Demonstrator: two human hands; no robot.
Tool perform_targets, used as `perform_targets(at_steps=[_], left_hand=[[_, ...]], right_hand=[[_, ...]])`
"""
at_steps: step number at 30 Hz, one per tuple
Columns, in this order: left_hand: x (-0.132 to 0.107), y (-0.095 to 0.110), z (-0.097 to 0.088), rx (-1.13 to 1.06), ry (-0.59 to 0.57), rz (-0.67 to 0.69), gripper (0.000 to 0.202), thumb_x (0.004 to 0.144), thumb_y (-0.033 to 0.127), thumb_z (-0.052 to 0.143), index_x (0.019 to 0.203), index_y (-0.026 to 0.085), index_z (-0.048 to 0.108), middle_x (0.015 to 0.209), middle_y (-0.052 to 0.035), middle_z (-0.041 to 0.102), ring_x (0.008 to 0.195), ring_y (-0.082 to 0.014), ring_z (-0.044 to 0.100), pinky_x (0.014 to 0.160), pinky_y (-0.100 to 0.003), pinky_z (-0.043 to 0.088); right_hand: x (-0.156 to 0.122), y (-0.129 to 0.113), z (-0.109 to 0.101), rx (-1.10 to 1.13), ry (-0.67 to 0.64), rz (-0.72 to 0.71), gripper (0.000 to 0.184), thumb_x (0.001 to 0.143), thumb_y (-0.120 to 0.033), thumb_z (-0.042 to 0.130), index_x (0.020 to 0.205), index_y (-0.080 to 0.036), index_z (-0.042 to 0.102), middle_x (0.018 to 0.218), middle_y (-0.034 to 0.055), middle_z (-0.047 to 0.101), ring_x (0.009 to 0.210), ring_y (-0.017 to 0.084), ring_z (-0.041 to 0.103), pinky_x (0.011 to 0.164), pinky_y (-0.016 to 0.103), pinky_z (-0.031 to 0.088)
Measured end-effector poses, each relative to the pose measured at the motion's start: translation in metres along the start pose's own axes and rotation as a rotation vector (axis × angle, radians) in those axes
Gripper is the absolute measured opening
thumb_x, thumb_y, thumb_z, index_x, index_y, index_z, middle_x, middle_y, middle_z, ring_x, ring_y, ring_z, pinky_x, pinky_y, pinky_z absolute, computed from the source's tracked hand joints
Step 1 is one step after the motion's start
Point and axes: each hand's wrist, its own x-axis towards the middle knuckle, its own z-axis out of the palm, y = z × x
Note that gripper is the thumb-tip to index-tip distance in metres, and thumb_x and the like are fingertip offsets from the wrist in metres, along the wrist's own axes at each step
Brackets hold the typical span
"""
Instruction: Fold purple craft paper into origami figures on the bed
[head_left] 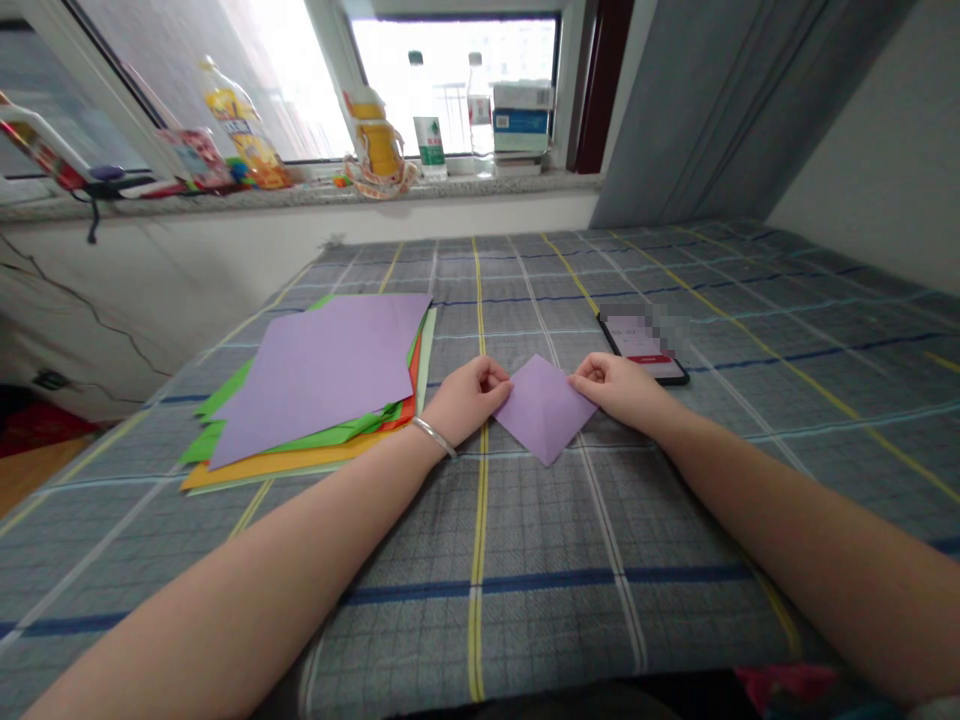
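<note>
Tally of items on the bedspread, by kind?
Purple paper square: 1
Coloured paper stack: 1
Smartphone: 1
Total: 3

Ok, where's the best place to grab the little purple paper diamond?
Pinch its near corner, on the purple paper diamond, coming from the body side. That tip seems to lie flat and free, while the left hand and right hand sit at the side corners.
</note>
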Motion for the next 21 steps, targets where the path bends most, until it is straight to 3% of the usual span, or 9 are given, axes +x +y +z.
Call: perform_targets(at_steps=[7, 11, 15, 18, 21], left_hand=[[-0.0047, 0.0051, -0.0040, 0.248, -0.090, 0.231, 0.028, 0.084, 0.024, 0.052, 0.110, 0.021, 0.061, 0.068, 0.0026, 0.060, 0.063, -0.0139, 0.055, 0.062, -0.026, 0.043], [-0.0064, 0.0084, -0.0054, 0.419, -0.129, 0.393, 0.029, 0.088, 0.022, 0.048, 0.112, 0.021, 0.064, 0.090, -0.0035, 0.067, 0.078, -0.0161, 0.058, 0.075, -0.030, 0.046], [-0.0075, 0.0065, -0.0053, 0.492, -0.126, 0.409, 0.030, 0.089, 0.025, 0.052, 0.116, 0.021, 0.064, 0.091, -0.0055, 0.062, 0.081, -0.0177, 0.058, 0.078, -0.033, 0.047], [-0.0075, 0.0045, -0.0059, 0.507, -0.091, 0.487, 0.025, 0.088, 0.026, 0.056, 0.109, 0.023, 0.069, 0.096, -0.0069, 0.057, 0.089, -0.0189, 0.056, 0.084, -0.035, 0.047], [-0.0062, 0.0027, -0.0078, 0.518, -0.157, 0.604, 0.021, 0.090, 0.023, 0.054, 0.103, 0.021, 0.069, 0.097, -0.0068, 0.058, 0.091, -0.0187, 0.055, 0.086, -0.034, 0.046]], right_hand=[[-0.0028, -0.0030, 0.0014, -0.107, -0.049, -0.064, 0.013, 0.081, -0.033, 0.056, 0.082, -0.020, 0.059, 0.071, 0.0008, 0.064, 0.066, 0.015, 0.058, 0.058, 0.026, 0.038], [-0.0035, -0.0014, 0.0030, -0.139, -0.041, -0.107, 0.012, 0.082, -0.032, 0.057, 0.084, -0.021, 0.060, 0.070, -0.0007, 0.063, 0.065, 0.015, 0.056, 0.057, 0.027, 0.036], [-0.0025, -0.0005, 0.0041, -0.173, -0.026, -0.161, 0.019, 0.079, -0.033, 0.064, 0.093, -0.021, 0.062, 0.071, -0.0020, 0.060, 0.065, 0.014, 0.053, 0.057, 0.027, 0.035], [-0.0011, 0.0003, 0.0042, -0.203, -0.002, -0.277, 0.019, 0.076, -0.027, 0.068, 0.092, -0.020, 0.065, 0.083, 0.0011, 0.061, 0.070, 0.015, 0.054, 0.062, 0.028, 0.039], [-0.0018, -0.0003, 0.0027, -0.234, -0.044, -0.444, 0.012, 0.081, -0.020, 0.061, 0.090, -0.021, 0.069, 0.088, 0.0030, 0.062, 0.078, 0.015, 0.057, 0.071, 0.028, 0.043]])
